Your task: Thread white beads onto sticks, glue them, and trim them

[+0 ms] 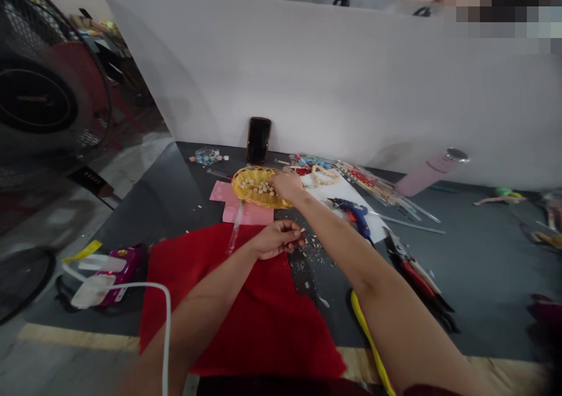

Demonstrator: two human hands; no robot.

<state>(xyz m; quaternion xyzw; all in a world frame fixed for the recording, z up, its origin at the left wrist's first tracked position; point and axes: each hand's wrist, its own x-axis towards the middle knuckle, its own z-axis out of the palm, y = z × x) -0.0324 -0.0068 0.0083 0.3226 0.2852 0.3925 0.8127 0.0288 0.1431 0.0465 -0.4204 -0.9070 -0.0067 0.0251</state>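
My left hand [279, 239] is closed above the edge of a red cloth [246, 308], pinching a small pale piece [302, 230] between thumb and fingertip. Farther forward, my right hand [287, 186] reaches into the right side of a yellow woven basket [239, 192]; its fingertips are too small and blurred to read. Small whitish beads [263, 188] lie in the basket, which rests partly on pink paper [259, 214]. Pale crumbs [312, 250] are scattered on the dark table beside my left hand.
A blue glue gun [357, 214] lies on white paper, with red-handled pliers [415, 273] nearer me. Behind are a phone [259, 140], thin strips [373, 182] and a pink bottle [432, 172]. A purple device [125, 273] with a white cable stands left; a fan [39, 95] is beyond.
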